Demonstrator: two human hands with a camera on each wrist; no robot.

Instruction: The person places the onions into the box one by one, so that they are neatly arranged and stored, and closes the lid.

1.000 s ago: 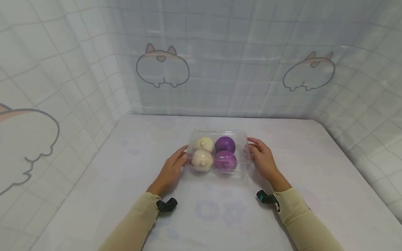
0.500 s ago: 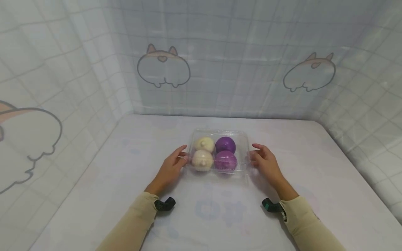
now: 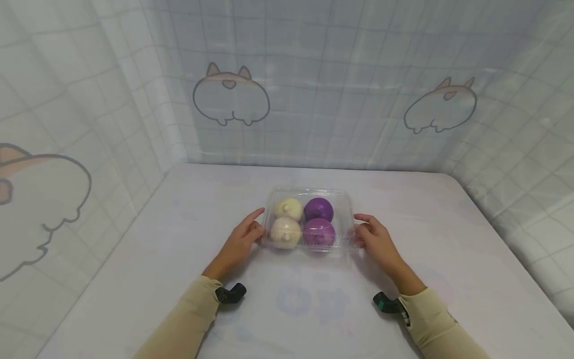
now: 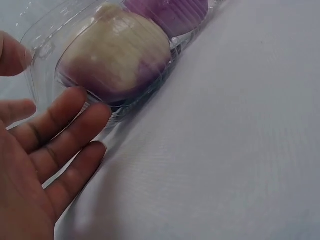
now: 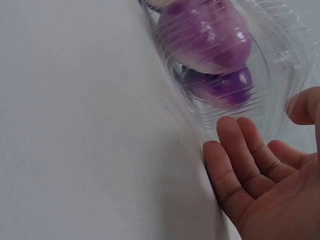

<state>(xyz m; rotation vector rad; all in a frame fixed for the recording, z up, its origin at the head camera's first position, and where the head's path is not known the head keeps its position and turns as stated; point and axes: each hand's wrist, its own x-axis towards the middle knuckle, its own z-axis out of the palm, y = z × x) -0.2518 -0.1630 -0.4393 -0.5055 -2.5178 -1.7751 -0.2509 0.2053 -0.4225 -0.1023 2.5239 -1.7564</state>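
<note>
A clear plastic clamshell box (image 3: 343,219) rests on the table with its lid down. Two cream round vegetables (image 3: 285,233), like onions or turnips with a small nub, fill its left half. To their right lie two purple ones (image 3: 319,233). My left hand (image 3: 241,238) is at the box's left side; in the left wrist view its extended fingers (image 4: 82,127) are right at the clear wall. My right hand (image 3: 377,240) is at the opposite side, and the right wrist view shows its lightly bent fingertips (image 5: 230,130) against the wall, thumb apart from them.
A pale, faintly patterned cloth (image 3: 309,309) covers the table. White grid-patterned curtains (image 3: 332,114) with animal drawings stand behind it and on both sides. A dark camera mount (image 3: 230,293) sits on each wrist.
The box has shifted slightly left and toward me. My left hand has moved a little left with it, while my right hand has come nearer to me along the box's right side.
</note>
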